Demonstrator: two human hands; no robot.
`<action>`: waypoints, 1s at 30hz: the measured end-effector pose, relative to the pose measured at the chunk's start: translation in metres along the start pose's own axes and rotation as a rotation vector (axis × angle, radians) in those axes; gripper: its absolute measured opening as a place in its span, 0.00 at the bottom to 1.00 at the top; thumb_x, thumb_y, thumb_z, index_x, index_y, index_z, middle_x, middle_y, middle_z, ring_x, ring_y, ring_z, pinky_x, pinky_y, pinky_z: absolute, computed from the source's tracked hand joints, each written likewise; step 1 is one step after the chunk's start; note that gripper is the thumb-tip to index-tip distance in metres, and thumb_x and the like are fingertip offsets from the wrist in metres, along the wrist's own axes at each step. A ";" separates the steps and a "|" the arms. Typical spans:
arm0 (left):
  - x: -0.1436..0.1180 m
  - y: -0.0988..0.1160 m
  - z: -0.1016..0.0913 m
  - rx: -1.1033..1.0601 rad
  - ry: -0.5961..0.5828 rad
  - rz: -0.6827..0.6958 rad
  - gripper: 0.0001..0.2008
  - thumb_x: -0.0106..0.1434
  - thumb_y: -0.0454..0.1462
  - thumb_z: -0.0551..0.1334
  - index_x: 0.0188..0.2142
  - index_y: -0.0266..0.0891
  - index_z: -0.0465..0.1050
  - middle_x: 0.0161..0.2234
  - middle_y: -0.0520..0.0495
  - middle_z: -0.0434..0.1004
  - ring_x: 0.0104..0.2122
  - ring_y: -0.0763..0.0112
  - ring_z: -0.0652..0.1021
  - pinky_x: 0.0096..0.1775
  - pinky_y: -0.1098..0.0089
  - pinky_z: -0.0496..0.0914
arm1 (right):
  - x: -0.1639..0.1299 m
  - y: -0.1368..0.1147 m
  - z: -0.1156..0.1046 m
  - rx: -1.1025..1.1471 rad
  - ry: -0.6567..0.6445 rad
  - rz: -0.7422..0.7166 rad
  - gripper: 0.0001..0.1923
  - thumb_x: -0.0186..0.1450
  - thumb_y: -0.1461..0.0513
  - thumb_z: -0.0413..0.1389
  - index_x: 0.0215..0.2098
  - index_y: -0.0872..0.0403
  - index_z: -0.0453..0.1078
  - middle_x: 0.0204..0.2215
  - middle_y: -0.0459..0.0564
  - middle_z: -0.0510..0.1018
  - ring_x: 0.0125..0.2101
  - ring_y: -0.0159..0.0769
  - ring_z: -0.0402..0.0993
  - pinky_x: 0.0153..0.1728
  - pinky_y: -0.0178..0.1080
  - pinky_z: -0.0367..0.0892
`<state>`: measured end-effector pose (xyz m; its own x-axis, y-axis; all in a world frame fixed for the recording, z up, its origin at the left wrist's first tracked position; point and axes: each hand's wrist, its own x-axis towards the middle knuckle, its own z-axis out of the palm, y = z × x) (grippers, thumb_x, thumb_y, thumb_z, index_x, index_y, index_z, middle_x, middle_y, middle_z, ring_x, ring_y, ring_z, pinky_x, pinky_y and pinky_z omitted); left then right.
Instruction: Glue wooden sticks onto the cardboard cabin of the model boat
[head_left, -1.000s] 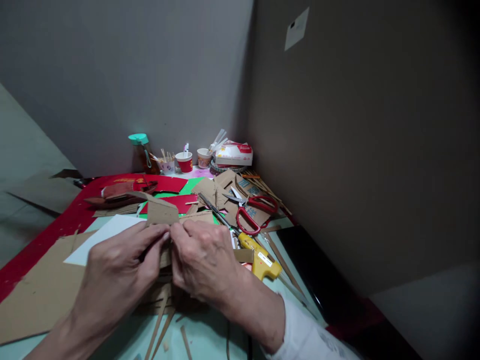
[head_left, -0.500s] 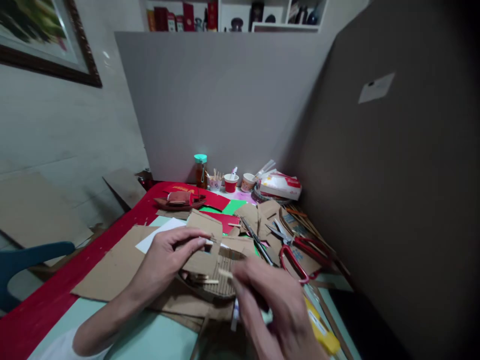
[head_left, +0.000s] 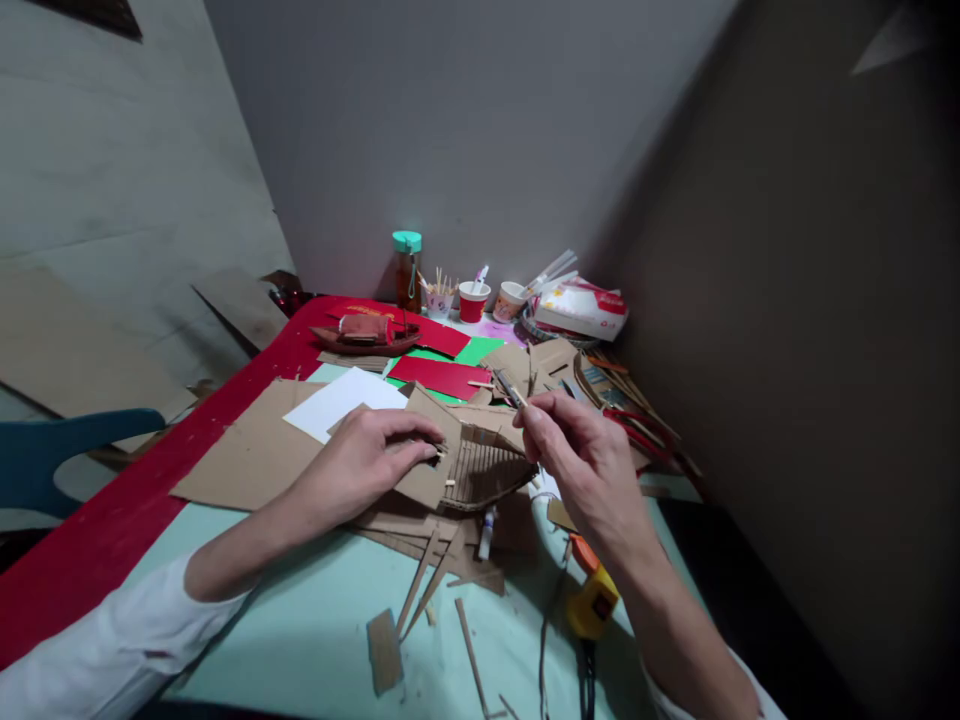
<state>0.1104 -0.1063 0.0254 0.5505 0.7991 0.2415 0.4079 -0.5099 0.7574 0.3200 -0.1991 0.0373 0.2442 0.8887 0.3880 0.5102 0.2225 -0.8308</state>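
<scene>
My left hand (head_left: 379, 455) is closed on a cardboard model boat (head_left: 491, 465), thumb and fingers pinching its near-left part beside a small opening. The boat has a ribbed deck, raised side walls and a flat cardboard panel (head_left: 427, 485). Small pale wood bits stick to it. At the boat's right side, my right hand (head_left: 581, 440) pinches a short thin wooden stick (head_left: 523, 403) between thumb and forefinger, above the deck's edge and apart from it. A grey metal tool lies just behind the stick, partly hidden.
Cardboard strips (head_left: 420, 585) and a small glue tube (head_left: 487, 533) lie in front. A yellow corded tool (head_left: 592, 600) is near my right forearm. Behind are a brown toy boat (head_left: 367, 335), cups (head_left: 474, 302), a bottle (head_left: 407, 270) and red-handled scissors (head_left: 637, 430).
The view has tipped downward. My right hand has moved from low over the deck to the boat's right side, still pinching a stick. The boat is turned, showing more of its deck.
</scene>
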 end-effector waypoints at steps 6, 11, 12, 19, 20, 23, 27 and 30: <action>0.005 0.001 -0.006 0.015 -0.057 -0.023 0.07 0.61 0.40 0.67 0.35 0.43 0.85 0.34 0.50 0.89 0.36 0.62 0.85 0.42 0.66 0.78 | -0.003 0.000 0.005 -0.033 -0.046 -0.001 0.13 0.73 0.59 0.53 0.31 0.53 0.70 0.22 0.41 0.69 0.24 0.30 0.62 0.27 0.35 0.55; -0.004 -0.005 -0.006 0.079 -0.072 0.012 0.09 0.63 0.41 0.66 0.39 0.48 0.86 0.40 0.47 0.89 0.43 0.55 0.84 0.47 0.59 0.77 | -0.003 -0.001 0.004 -0.078 -0.076 -0.022 0.14 0.72 0.61 0.52 0.29 0.53 0.70 0.22 0.41 0.68 0.23 0.30 0.62 0.27 0.36 0.54; -0.007 -0.005 -0.009 0.116 -0.055 0.035 0.10 0.64 0.43 0.65 0.42 0.49 0.86 0.43 0.47 0.88 0.46 0.53 0.83 0.50 0.57 0.76 | -0.002 -0.001 0.004 -0.087 -0.077 -0.031 0.14 0.72 0.62 0.52 0.29 0.53 0.69 0.22 0.41 0.68 0.23 0.30 0.62 0.27 0.35 0.54; -0.017 0.015 -0.027 0.532 0.233 0.326 0.13 0.71 0.42 0.59 0.48 0.42 0.80 0.56 0.37 0.79 0.52 0.48 0.79 0.52 0.49 0.73 | -0.005 -0.004 0.011 -0.096 -0.182 -0.082 0.13 0.72 0.65 0.51 0.29 0.53 0.67 0.21 0.40 0.67 0.22 0.28 0.61 0.25 0.34 0.55; -0.017 0.019 -0.025 0.513 0.238 0.369 0.11 0.71 0.38 0.60 0.49 0.40 0.79 0.53 0.38 0.80 0.51 0.52 0.79 0.52 0.53 0.73 | -0.006 -0.005 0.013 -0.103 -0.200 -0.102 0.13 0.72 0.65 0.51 0.29 0.53 0.67 0.21 0.39 0.67 0.21 0.28 0.61 0.25 0.33 0.55; -0.014 0.030 -0.008 0.402 0.060 0.499 0.14 0.73 0.32 0.55 0.55 0.36 0.73 0.50 0.40 0.80 0.48 0.61 0.80 0.49 0.64 0.74 | -0.010 -0.004 0.017 -0.118 -0.242 -0.164 0.11 0.72 0.66 0.51 0.32 0.54 0.69 0.24 0.41 0.71 0.24 0.28 0.66 0.28 0.32 0.59; -0.010 0.031 0.009 0.562 -0.116 0.485 0.14 0.72 0.29 0.48 0.39 0.38 0.72 0.34 0.45 0.78 0.32 0.62 0.79 0.34 0.64 0.72 | -0.012 0.000 0.021 -0.172 -0.269 -0.243 0.09 0.73 0.67 0.50 0.37 0.55 0.72 0.31 0.47 0.78 0.30 0.33 0.73 0.34 0.34 0.63; -0.009 0.028 0.012 0.639 -0.130 0.477 0.14 0.70 0.28 0.48 0.34 0.41 0.68 0.28 0.48 0.75 0.26 0.62 0.77 0.28 0.64 0.67 | -0.013 0.004 0.024 -0.236 -0.265 -0.273 0.10 0.71 0.69 0.49 0.37 0.56 0.71 0.30 0.49 0.77 0.29 0.35 0.70 0.33 0.36 0.62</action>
<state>0.1256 -0.1314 0.0378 0.8344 0.4266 0.3491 0.4239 -0.9014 0.0884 0.2988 -0.2003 0.0187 -0.1292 0.8891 0.4391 0.7087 0.3925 -0.5863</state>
